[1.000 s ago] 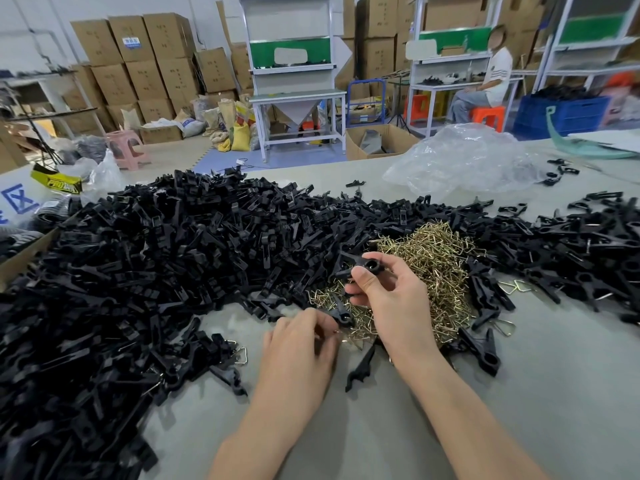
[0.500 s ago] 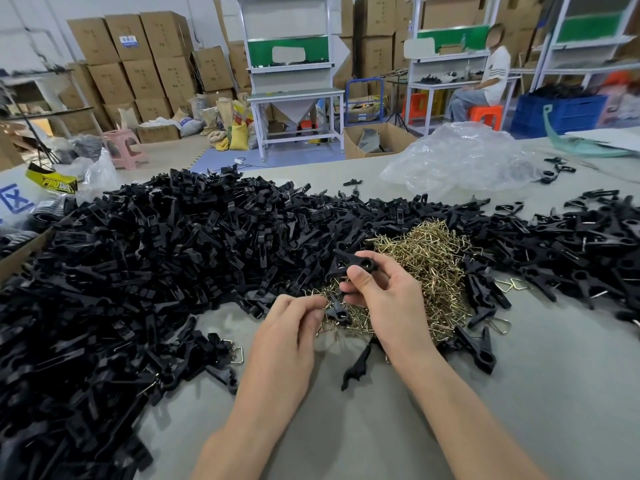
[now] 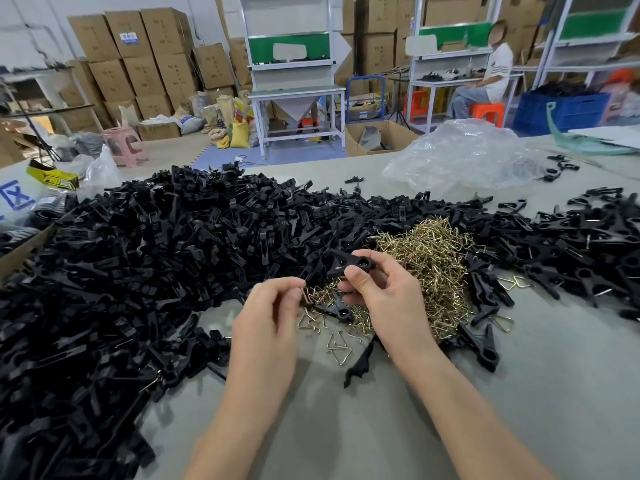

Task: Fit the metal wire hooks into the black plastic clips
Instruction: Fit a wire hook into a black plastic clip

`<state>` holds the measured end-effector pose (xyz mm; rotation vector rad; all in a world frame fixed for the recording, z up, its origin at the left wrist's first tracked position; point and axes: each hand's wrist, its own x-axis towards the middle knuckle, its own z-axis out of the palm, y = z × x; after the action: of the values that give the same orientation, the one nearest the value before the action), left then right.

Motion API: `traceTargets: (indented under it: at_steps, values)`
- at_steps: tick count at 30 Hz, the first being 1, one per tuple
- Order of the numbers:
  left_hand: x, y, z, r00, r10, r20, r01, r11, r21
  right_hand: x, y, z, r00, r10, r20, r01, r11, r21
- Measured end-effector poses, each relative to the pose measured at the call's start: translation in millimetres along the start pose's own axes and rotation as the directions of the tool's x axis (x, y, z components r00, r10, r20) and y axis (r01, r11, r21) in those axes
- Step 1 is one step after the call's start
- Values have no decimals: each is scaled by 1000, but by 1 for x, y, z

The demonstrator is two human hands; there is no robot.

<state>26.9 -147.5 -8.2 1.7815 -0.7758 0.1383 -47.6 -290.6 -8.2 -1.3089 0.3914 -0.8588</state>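
A grey table [image 3: 519,393] lies under both hands. A broad pile of black plastic clips [image 3: 156,258] spreads to the left of the left hand and beyond both hands. A crumpled clear plastic bag [image 3: 464,157] sits far beyond the right hand. A heap of brass-coloured wire hooks [image 3: 433,258] lies just right of the right hand. The right hand [image 3: 384,296] grips one black clip [image 3: 349,263] between thumb and curled fingers, raised above the table. The left hand [image 3: 273,313], close beside it, pinches a small wire hook [image 3: 306,294] at its fingertips.
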Motion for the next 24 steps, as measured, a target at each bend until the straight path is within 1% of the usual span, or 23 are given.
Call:
traceTargets:
  at_steps: [1, 3, 5, 6, 8, 12, 18, 24]
  values:
    - [2, 1, 0, 993, -112, -21, 109, 987, -117, -1, -1, 1, 1000, 7, 28, -8, 1000, 14]
    - [6, 1, -1, 953, -301, 14, 287, 892, -348, -3, -2, 2, 993, 10, 115, -13, 1000, 22]
    - [9, 1, -4, 915, -395, 79, 378, 774, -508, -6, -3, 5, 981, 10, 195, -8, 1000, -8]
    - [10, 0, -5, 905, -413, 104, 398, 735, -549, -6, -4, 5, 976, 11, 217, -4, 1000, -30]
    - [11, 0, -6, 894, -424, 141, 424, 704, -570, -8, -4, 6, 971, 7, 238, 12, 997, -78]
    - [11, -2, -4, 904, -403, 144, 419, 762, -494, -11, -7, 7, 961, -2, 276, 41, 990, -135]
    - [11, -4, -4, 911, -383, 151, 405, 766, -500, -12, -8, 7, 961, -11, 275, 60, 983, -171]
    - [11, -1, -5, 861, -432, 268, 503, 645, -575, -11, -6, 6, 964, -13, 264, 61, 982, -177]
